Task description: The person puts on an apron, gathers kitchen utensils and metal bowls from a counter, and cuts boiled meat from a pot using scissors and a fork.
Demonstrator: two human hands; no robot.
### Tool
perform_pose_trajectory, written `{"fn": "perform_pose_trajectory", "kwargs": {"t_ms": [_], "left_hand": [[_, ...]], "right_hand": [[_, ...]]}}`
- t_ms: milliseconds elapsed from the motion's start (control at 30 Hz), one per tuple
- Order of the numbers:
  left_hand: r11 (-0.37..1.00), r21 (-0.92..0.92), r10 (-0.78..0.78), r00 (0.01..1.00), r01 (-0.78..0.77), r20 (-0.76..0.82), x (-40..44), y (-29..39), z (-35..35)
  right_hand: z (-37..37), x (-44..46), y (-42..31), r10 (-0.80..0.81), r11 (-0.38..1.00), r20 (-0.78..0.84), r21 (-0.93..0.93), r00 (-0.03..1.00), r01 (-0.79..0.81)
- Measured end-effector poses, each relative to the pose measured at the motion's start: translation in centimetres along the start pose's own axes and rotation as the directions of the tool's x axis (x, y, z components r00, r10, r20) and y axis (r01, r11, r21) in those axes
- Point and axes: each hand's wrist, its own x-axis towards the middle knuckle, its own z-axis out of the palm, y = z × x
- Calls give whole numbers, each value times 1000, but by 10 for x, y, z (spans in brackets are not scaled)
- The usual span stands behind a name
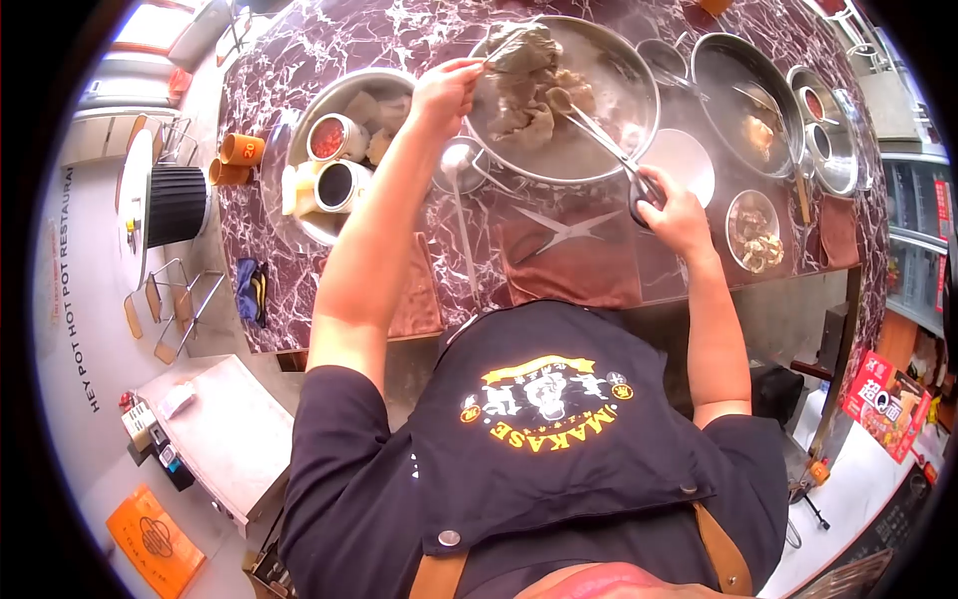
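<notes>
Grey-brown food (524, 62) — probably limp, slippery, best held mid-fold; left hand (446, 92) pinches something thin beside it, right hand (681, 217) clasps a utensil (605, 143).

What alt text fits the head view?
Over a steaming round metal pot, a person's right hand holds a long metal tool with dark loop handles and the left hand a thin utensil, both at floppy grey-brown food. A round white plate sits beside the pot on a maroon marbled table.

Hot pot restaurant, by its wall lettering (80, 290)
</notes>
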Motion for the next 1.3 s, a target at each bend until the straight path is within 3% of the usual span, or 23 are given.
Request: {"fn": "perform_pose_trajectory", "kwargs": {"t_ms": [33,67,133,200,233,267,333,400,467,533,600,667,700,733,800,867,933,1000,1133,1200,1267,1300], "left_hand": [[993,113,32,999,-29,-23,9,2,6],[993,112,35,999,-31,-27,18,5,14],[859,487,137,988,-157,77,26,9,35],[896,402,147,980,-189,133,13,21,69],[858,489,113,986,-158,121,7,31,81],[739,599,263,951,-307,163,29,17,84],[510,799,325,932,-318,163,26,21,86],[485,818,341,928,-309,148,14,18,70],[287,880,590,793,-379,149,-8,3,36],[370,898,459,887,-240,48,-31,-10,-3],[323,933,400,916,-156,15,-56,-31,-37],[355,935,282,955,-15,-92,-86,-40,-38],[391,916,150,976,88,-157,-92,-42,-30],[316,949,296,948,17,-116,-89,-67,-31],[406,912,479,863,-56,-160,-68,-104,-24],[773,628,336,898,-91,-283,-38,-140,-22],[943,314,213,922,-108,-323,-45,-126,-3],[931,305,299,900,-202,-316,-41,-127,3],[957,64,291,925,-284,-244,-22,-129,6],[966,-74,227,952,-246,-208,-22,-124,11],[960,-165,192,959,-228,-210,-21,-117,15],[942,-242,182,961,-231,-210,-19,-115,15]], "right_hand": [[-1,5,-12,-84,996,-29,-30,996,83],[-3,13,-24,-89,996,-27,-30,996,88],[-4,31,-46,-272,945,-44,-203,961,258],[-1,55,-52,-232,909,-29,-364,972,205],[1,68,-51,-195,870,-15,-464,981,166],[0,80,-49,-158,819,-9,-560,987,126],[-1,92,-39,-130,807,-9,-582,992,100],[-4,101,-27,-98,844,-11,-530,995,77],[-9,96,-30,-87,850,-6,-522,996,71],[-14,92,-33,-11,867,-1,-499,1000,9],[-16,94,-29,-14,870,-3,-493,1000,11],[-18,100,-27,8,852,7,-523,1000,-3],[-19,103,-25,-16,842,3,-539,1000,14],[-20,106,-24,-30,837,13,-546,999,32],[-24,113,-22,27,832,45,-554,999,2],[-28,116,-23,-9,827,56,-561,998,39],[-39,106,-36,49,830,62,-558,997,-6],[-55,97,-50,39,799,68,-602,997,10],[-83,83,-83,-55,659,128,-740,990,133],[-91,79,-105,-244,492,264,-795,933,353],[-89,84,-130,-245,439,303,-812,921,384],[-87,91,-137,-290,326,373,-828,882,457]]}}
